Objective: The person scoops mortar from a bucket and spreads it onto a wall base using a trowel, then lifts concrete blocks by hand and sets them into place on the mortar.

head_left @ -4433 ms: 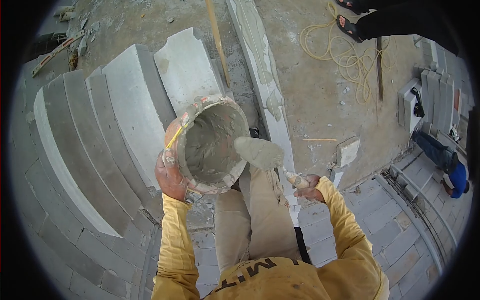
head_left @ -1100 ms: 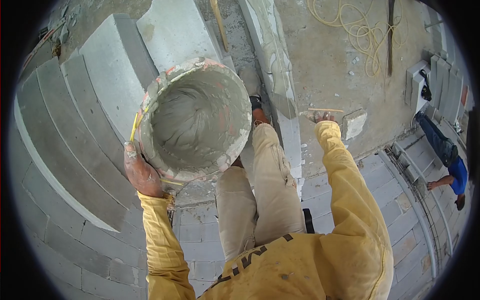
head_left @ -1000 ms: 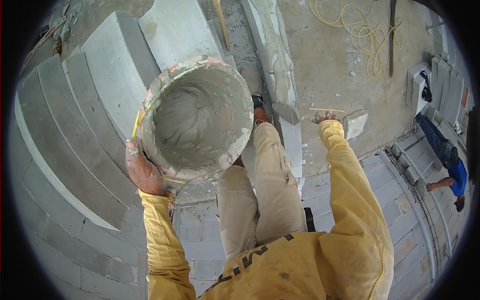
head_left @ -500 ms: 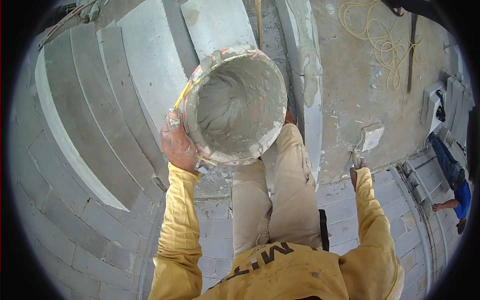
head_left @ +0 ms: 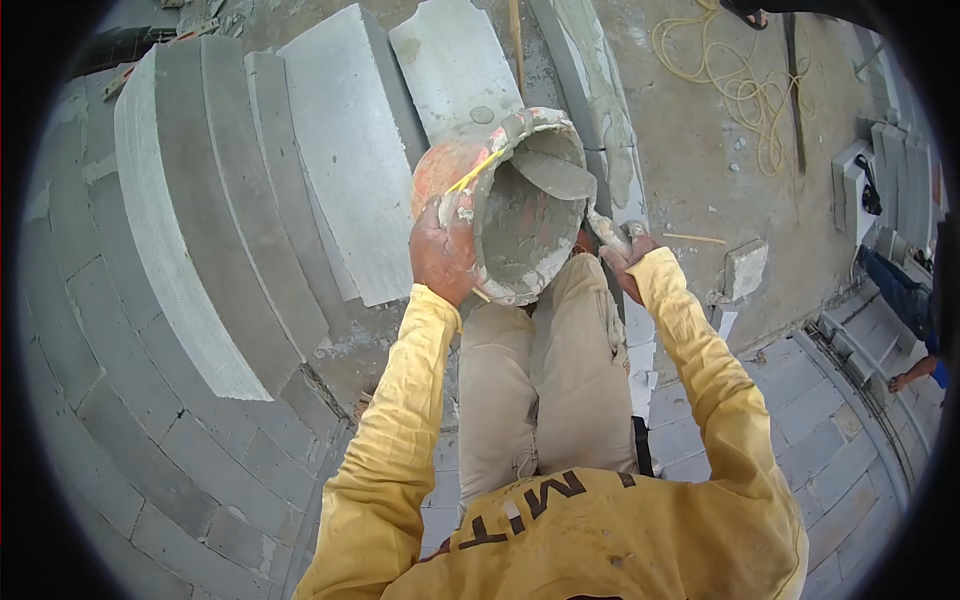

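Note:
A mortar-smeared orange bucket (head_left: 442,172) is tilted so its mouth faces me and to the right. My left hand (head_left: 442,252) is closed on its left rim, by the yellow handle. Grey wet mortar coats the inside wall. My right hand (head_left: 628,262) is wrapped around the handle of a trowel (head_left: 555,178). The trowel's blade lies inside the bucket's mouth, near the upper right rim. Just beyond the bucket runs a row of blocks with mortar (head_left: 612,140) along its top.
Large grey blocks (head_left: 345,150) stand stacked to the left. A broken block piece (head_left: 745,270) lies on the floor at right, below a tangled yellow hose (head_left: 745,90). Another person (head_left: 900,305) in blue is at the far right; a sandalled foot shows at top right.
The bucket has tipped from mouth-up to sideways, its mouth turned rightward. My right hand has brought the trowel from the right side into the bucket. My left hand keeps its hold.

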Available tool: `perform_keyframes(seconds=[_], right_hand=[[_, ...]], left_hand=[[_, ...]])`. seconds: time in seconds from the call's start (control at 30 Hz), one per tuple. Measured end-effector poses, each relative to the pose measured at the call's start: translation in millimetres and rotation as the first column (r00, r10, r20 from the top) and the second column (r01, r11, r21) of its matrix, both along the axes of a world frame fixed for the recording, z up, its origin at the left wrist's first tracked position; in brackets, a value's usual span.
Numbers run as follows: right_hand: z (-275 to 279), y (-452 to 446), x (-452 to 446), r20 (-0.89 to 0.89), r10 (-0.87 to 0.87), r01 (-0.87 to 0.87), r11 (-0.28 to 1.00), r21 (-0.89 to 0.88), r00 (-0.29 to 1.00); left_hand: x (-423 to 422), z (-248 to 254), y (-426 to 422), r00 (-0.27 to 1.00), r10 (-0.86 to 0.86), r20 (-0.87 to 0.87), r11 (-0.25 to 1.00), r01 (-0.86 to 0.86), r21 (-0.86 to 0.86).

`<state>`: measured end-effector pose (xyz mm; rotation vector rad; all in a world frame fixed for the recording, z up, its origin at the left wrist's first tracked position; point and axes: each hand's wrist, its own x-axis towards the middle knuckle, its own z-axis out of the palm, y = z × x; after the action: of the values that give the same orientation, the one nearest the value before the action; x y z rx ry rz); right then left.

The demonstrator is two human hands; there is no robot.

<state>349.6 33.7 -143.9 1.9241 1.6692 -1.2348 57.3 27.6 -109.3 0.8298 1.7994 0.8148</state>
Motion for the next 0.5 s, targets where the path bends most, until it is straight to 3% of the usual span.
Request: perform_keyframes(seconds=[0.03,0.07,0.17,0.2,0.27,0.33,0.37,0.43,0.5], right_hand=[[-29,-3,-1,-0.029,0.078,-0.075,0.994,0.084,0.997],[-44,-6,-6,-0.035,0.115,-0.114,0.993,0.033,0.993],[-67,-35,-30,0.059,0.176,-0.161,0.967,-0.196,0.983],[-78,-47,-47,0.074,0.282,-0.254,0.932,-0.259,0.957],[-129,-113,-37,-0.008,0.365,-0.365,0.928,-0.076,0.931],[-86,-108,-55,-0.071,0.360,-0.364,0.929,-0.061,0.930],[-50,-95,-57,-0.095,0.289,-0.300,0.943,-0.142,0.953],[-6,-74,-62,-0.256,-0.047,-0.066,0.908,-0.413,0.966],[3,-66,-43,-0.337,-0.588,0.146,0.622,-0.769,0.735]], left_hand=[[3,-8,-7,0.992,-0.061,-0.113,0.995,0.070,0.077],[2,-10,-11,0.974,-0.131,-0.183,0.986,0.147,0.080],[10,9,-14,0.987,-0.132,-0.090,0.990,0.136,0.037],[-1,-2,-12,0.985,-0.134,-0.108,0.988,0.140,0.057],[3,-9,-16,0.977,-0.132,-0.165,0.985,0.148,0.087],[4,-10,-15,0.979,-0.110,-0.174,0.982,0.134,0.136],[4,-11,-15,0.979,-0.103,-0.178,0.979,0.132,0.157],[0,-9,-11,0.977,-0.075,-0.199,0.983,0.106,0.151],[1,-9,-7,0.982,-0.069,-0.178,0.986,0.094,0.140]])
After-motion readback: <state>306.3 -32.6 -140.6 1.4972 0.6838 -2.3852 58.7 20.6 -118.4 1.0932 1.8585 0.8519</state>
